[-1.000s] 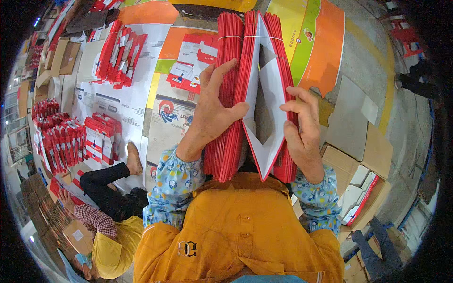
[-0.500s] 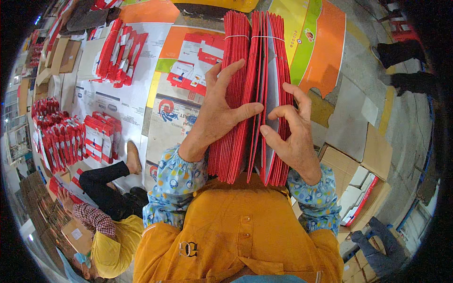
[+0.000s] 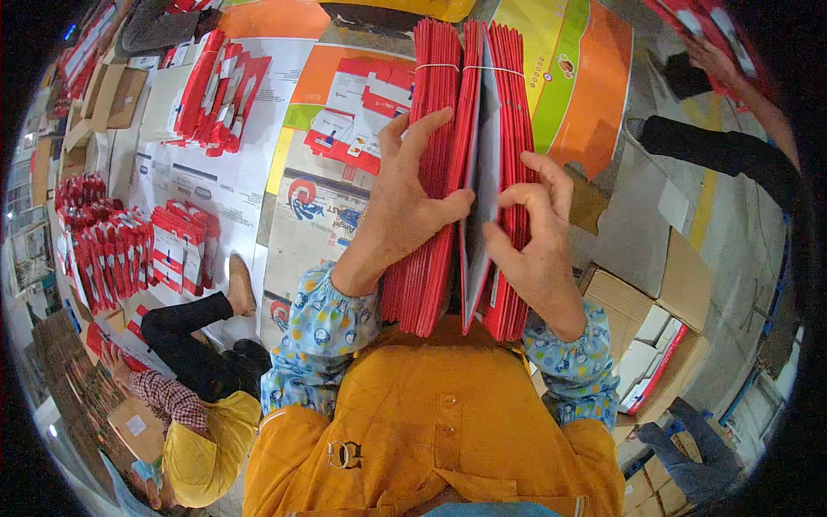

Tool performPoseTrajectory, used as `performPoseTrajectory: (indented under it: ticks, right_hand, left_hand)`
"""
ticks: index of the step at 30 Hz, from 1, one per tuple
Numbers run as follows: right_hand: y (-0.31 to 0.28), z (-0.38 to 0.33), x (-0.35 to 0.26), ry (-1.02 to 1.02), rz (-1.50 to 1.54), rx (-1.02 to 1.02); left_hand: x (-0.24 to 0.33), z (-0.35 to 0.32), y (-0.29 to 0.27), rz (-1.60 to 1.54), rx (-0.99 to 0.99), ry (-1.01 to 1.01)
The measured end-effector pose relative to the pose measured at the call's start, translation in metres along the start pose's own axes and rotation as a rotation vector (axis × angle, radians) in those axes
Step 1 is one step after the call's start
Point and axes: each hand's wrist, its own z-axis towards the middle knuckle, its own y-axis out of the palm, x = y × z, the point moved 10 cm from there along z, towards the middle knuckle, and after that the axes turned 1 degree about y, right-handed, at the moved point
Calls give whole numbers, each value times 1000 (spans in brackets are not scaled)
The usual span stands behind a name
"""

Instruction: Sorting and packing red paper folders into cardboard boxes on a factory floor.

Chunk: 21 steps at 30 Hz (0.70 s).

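A bundle of flattened red cartons (image 3: 419,267) stands on edge before me. Beside it is a second bundle of flattened red cartons (image 3: 512,112), parted along a gap that bares a pale carton face (image 3: 488,146). White bands cross both near their far ends. My left hand (image 3: 396,202) lies across the left bundle with fingers spread, its thumb reaching to the gap's edge. Over the right bundle, my right hand (image 3: 538,237) has bent fingers held apart. Its thumb and forefinger touch the carton edges by the gap. The cartons' lower sides are hidden.
Piles of red-and-white cartons (image 3: 108,250) lie at left, near a seated co-worker in a yellow top (image 3: 207,457). An open cardboard box (image 3: 689,319) with cartons stands at right. Another person's leg (image 3: 724,146) and an arm with red cartons appear at upper right.
The gap between the cartons has shifted slightly, with the pale face now leaning left and a few cartons moved across. At upper right a person carrying red cartons has come closer.
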Motion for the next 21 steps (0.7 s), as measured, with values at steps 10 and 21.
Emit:
performPoseTrajectory:
  ticks: [10, 21]
  right_hand:
    - [1, 3, 0, -51, -57, -35]
    - [8, -1, 5, -29, 23, -43]
  left_hand:
    - [-4, 0, 2, 17, -48, 70]
    - [-5, -2, 3, -33, -55, -2]
